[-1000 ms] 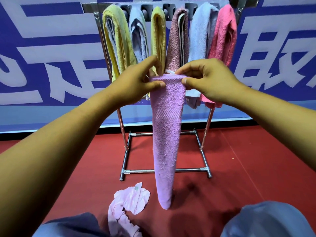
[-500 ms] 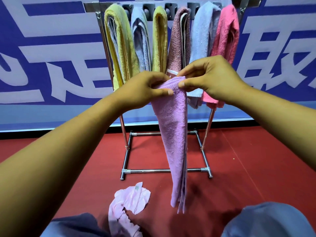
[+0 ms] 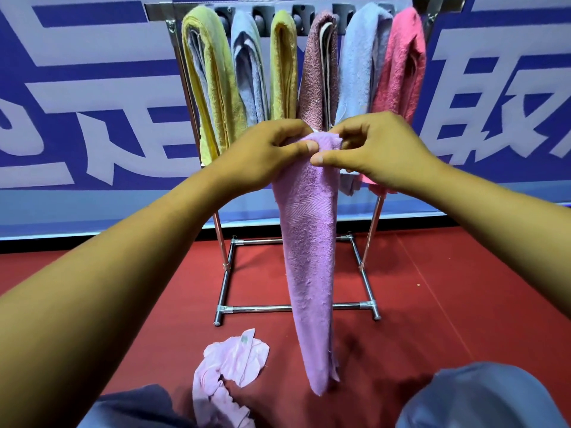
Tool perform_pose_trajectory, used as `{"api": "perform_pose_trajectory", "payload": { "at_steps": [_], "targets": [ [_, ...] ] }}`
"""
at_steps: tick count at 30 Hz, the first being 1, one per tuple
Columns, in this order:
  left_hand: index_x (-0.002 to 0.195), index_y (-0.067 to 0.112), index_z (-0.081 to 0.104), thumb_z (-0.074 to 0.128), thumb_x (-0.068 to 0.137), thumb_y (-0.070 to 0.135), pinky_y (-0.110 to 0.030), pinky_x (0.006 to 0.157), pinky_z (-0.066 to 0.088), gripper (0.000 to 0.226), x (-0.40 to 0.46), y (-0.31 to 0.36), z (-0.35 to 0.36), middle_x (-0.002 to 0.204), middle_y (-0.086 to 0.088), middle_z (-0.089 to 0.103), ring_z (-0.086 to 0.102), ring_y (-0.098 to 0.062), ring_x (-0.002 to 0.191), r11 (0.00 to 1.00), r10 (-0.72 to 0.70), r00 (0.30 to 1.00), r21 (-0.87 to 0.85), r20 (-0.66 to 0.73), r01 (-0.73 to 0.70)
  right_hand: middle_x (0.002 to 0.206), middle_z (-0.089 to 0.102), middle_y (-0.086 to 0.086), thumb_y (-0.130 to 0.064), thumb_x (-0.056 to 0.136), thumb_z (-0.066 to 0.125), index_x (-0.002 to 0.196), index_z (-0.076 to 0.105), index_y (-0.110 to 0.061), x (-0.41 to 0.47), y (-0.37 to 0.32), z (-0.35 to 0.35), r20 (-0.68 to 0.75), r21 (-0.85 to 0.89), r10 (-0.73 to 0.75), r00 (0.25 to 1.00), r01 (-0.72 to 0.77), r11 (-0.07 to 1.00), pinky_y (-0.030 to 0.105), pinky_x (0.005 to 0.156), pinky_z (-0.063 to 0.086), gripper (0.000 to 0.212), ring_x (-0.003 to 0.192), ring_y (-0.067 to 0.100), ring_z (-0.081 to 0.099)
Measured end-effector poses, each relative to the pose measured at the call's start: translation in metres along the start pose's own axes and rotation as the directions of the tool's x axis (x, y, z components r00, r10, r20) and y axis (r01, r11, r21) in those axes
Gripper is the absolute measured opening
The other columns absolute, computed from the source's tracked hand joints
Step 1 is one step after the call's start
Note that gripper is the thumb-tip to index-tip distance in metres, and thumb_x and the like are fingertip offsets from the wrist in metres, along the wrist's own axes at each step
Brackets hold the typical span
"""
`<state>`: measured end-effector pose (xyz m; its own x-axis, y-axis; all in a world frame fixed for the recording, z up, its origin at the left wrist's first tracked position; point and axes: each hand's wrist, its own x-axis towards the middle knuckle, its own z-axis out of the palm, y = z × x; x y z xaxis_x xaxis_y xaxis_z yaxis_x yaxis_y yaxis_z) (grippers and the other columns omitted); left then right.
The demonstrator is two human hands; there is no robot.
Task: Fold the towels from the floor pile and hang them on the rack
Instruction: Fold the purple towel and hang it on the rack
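Hands: left hand [image 3: 265, 156] and right hand [image 3: 374, 152] are close together, each pinching the top edge of the purple towel [image 3: 309, 257], which hangs folded lengthwise in front of the rack [image 3: 296, 308]. Six towels already hang there; a pink towel [image 3: 228, 362] lies on the floor. Risk: a loosened pinch could let the layers slide apart, undoing the fold.

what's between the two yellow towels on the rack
In the head view, one light blue towel hangs between the left yellow towel and the narrower yellow towel on the rack.
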<state>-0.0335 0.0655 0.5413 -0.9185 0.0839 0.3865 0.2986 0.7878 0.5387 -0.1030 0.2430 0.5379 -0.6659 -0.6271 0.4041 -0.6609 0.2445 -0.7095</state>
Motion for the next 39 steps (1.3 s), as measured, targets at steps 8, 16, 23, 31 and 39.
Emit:
{"api": "perform_pose_trajectory", "payload": {
  "at_steps": [8, 16, 23, 31, 39],
  "targets": [
    [0.095, 0.017, 0.066, 0.065, 0.090, 0.028, -0.018, 0.061, 0.038, 0.012, -0.003, -0.005, -0.004, 0.080, 0.003, 0.060, 0.048, 0.001, 0.069, 0.992, -0.056, 0.993, -0.121, -0.100, 0.044, 0.070, 0.068, 0.009, -0.025, 0.088, 0.064, 0.089, 0.072, -0.017, 0.007, -0.006, 0.000, -0.016, -0.231, -0.070, 0.997, 0.064, 0.971, 0.040, 0.043, 0.051, 0.012, 0.062, 0.036, 0.066],
    [0.107, 0.020, 0.063, 0.051, 0.096, 0.017, -0.014, 0.071, 0.051, 0.016, -0.048, -0.022, 0.027, 0.095, 0.015, 0.072, 0.065, 0.002, 0.088, 0.728, -0.267, 0.962, -0.642, 0.060, 0.242, 0.079, 0.071, 0.016, -0.022, 0.090, 0.063, 0.092, 0.072, -0.005, 0.023, -0.012, 0.007, -0.032, -0.166, -0.083, 0.996, 0.077, 0.983, 0.046, 0.066, 0.057, 0.020, 0.073, 0.032, 0.068],
    [0.102, 0.012, 0.063, 0.050, 0.098, 0.016, -0.034, 0.087, 0.048, 0.014, -0.039, -0.022, 0.036, 0.102, -0.007, 0.066, 0.061, -0.015, 0.090, 0.626, -0.380, 0.923, -0.751, -0.058, 0.211, 0.081, 0.071, 0.020, -0.023, 0.082, 0.072, 0.090, 0.072, -0.006, 0.026, -0.011, 0.005, -0.091, -0.048, -0.035, 0.995, 0.030, 0.998, 0.046, 0.072, 0.057, 0.018, 0.066, 0.021, 0.061],
    [0.114, 0.002, 0.060, 0.050, 0.097, 0.011, -0.034, 0.093, 0.048, 0.022, -0.021, -0.010, 0.039, 0.111, -0.017, 0.066, 0.062, -0.021, 0.099, 0.519, -0.394, 0.917, -0.838, -0.058, 0.170, 0.078, 0.061, 0.005, -0.017, 0.090, 0.063, 0.091, 0.062, -0.014, 0.005, -0.004, 0.013, 0.049, 0.411, 0.181, 0.982, -0.185, 0.893, 0.022, 0.060, 0.047, 0.004, 0.066, 0.012, 0.055],
    [0.095, 0.009, 0.063, 0.050, 0.097, 0.011, -0.026, 0.078, 0.055, 0.014, -0.007, -0.005, 0.034, 0.082, -0.002, 0.073, 0.067, -0.013, 0.077, 0.434, -0.428, 0.903, -0.882, -0.022, 0.185, 0.111, 0.066, 0.027, -0.014, 0.086, 0.067, 0.104, 0.066, 0.009, -0.022, 0.038, 0.035, 0.311, 0.261, 0.254, 0.916, -0.339, 0.904, 0.058, 0.102, 0.039, 0.030, 0.092, 0.022, 0.056]
  ]
}}
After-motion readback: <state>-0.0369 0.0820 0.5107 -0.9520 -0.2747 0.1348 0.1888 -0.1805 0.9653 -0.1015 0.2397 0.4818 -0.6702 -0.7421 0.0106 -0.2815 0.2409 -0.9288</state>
